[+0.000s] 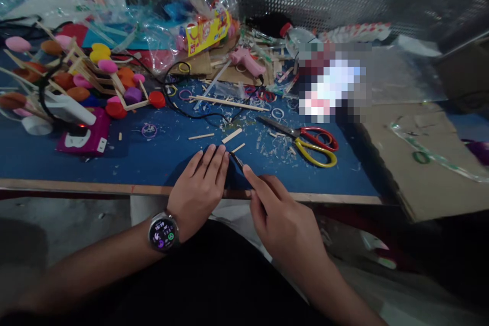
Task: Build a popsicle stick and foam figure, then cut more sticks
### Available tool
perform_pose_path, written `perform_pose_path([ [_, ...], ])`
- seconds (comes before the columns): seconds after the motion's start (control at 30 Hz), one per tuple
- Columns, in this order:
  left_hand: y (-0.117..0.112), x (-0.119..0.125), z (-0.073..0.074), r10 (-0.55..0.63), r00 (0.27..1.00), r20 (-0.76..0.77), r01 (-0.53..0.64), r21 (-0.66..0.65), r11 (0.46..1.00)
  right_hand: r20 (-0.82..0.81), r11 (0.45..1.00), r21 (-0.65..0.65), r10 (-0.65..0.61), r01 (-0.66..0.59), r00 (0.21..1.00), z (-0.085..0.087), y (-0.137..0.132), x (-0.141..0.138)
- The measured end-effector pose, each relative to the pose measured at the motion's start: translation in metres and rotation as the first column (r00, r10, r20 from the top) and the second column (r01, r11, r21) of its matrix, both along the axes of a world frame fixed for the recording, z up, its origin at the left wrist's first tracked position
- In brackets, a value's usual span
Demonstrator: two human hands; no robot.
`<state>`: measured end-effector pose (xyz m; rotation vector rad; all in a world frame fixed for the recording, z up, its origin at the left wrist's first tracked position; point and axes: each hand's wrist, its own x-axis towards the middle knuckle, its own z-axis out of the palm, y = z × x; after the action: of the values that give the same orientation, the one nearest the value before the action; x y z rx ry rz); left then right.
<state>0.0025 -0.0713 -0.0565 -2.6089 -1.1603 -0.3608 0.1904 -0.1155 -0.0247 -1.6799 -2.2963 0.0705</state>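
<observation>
At the table's front edge my left hand (202, 175) lies flat on the blue tabletop (153, 163), fingers stretched forward; anything under the palm is hidden. A watch (163, 232) sits on that wrist. My right hand (286, 214) is closed round a thin dark craft knife (237, 160), index finger laid along its top. The knife's tip is down by the left fingertips, and its handle is hidden in the palm. Just beyond the fingers lie a short flat wooden strip (232, 136) and a thin wooden stick piece (201, 136).
Scissors (298, 135) lie at right, near cardboard (416, 163). Behind are long sticks (229, 103), scattered shavings and a pink glue gun (247, 61) with a cable. A purple power socket (86, 135) and wooden stick models with colourful rounds (126, 79) stand left.
</observation>
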Motion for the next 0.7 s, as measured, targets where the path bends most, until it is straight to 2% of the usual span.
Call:
perform_pose_path([
  [0.37, 0.002, -0.002, 0.000, -0.012, 1.000, -0.019, 0.012, -0.030, 0.999, 0.032, 0.997, -0.001, 0.075, -0.075, 0.997, 0.005, 0.014, 0.003],
  [0.7, 0.000, -0.003, 0.000, 0.010, 1.000, 0.019, -0.008, -0.097, 0.995, -0.018, 0.998, -0.013, 0.057, -0.057, 0.998, -0.001, 0.024, 0.000],
])
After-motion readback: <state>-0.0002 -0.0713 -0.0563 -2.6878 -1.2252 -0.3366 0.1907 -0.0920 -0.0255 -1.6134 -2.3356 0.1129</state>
